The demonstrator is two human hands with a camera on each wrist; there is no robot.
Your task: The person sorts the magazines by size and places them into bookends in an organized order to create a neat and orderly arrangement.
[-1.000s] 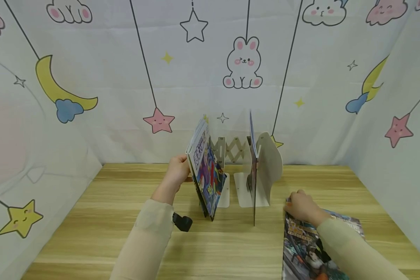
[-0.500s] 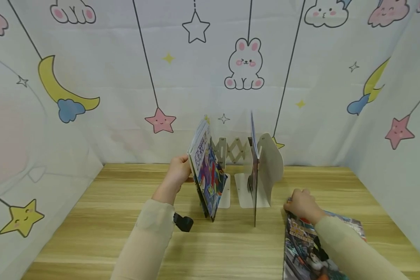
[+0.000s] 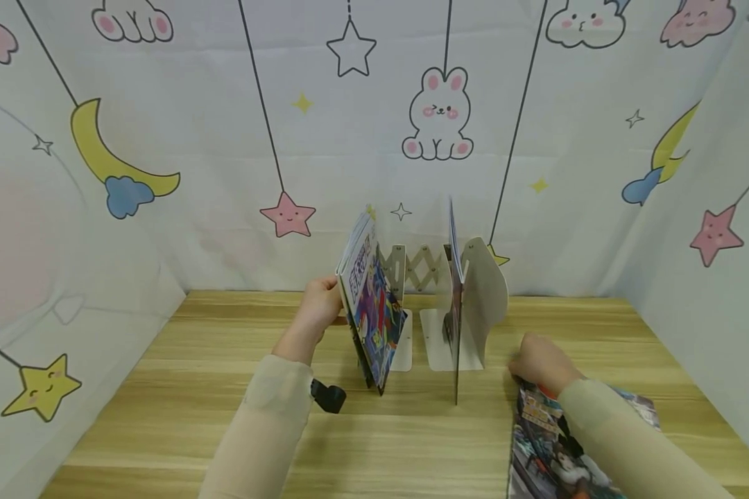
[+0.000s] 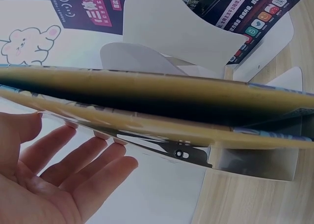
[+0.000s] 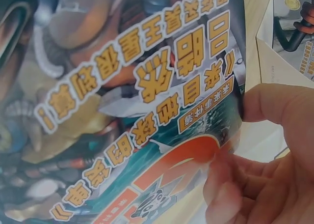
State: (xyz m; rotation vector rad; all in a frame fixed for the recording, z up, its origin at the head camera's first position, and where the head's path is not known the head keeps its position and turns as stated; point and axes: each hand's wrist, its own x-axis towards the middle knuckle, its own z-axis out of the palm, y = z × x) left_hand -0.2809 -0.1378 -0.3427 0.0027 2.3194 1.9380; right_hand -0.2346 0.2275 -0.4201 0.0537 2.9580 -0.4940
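My left hand (image 3: 317, 305) touches the outer left side of some upright magazines (image 3: 374, 305), which lean in a metal expanding bookend (image 3: 483, 298). In the left wrist view its fingers (image 4: 93, 157) are extended against the bookend's outer plate, and two magazine edges (image 4: 147, 84) stand with a gap between them. Another thin magazine (image 3: 455, 312) stands upright by the bookend's right plate. To the right, my right hand (image 3: 543, 364) pinches the corner of a colourful magazine (image 3: 549, 450) between thumb (image 5: 274, 103) and fingers; my forearm covers part of it.
The bookend's scissor lattice (image 3: 421, 269) spans its two sides at the back. A wooden table (image 3: 181, 409) lies under everything, and a cartoon-printed cloth (image 3: 212, 138) hangs behind and at both sides. A black strap piece (image 3: 329, 397) juts from my left wrist.
My right hand has shifted slightly to the right, and the gripped corner of the magazine moves with it. The left hand and the upright magazines stay in place.
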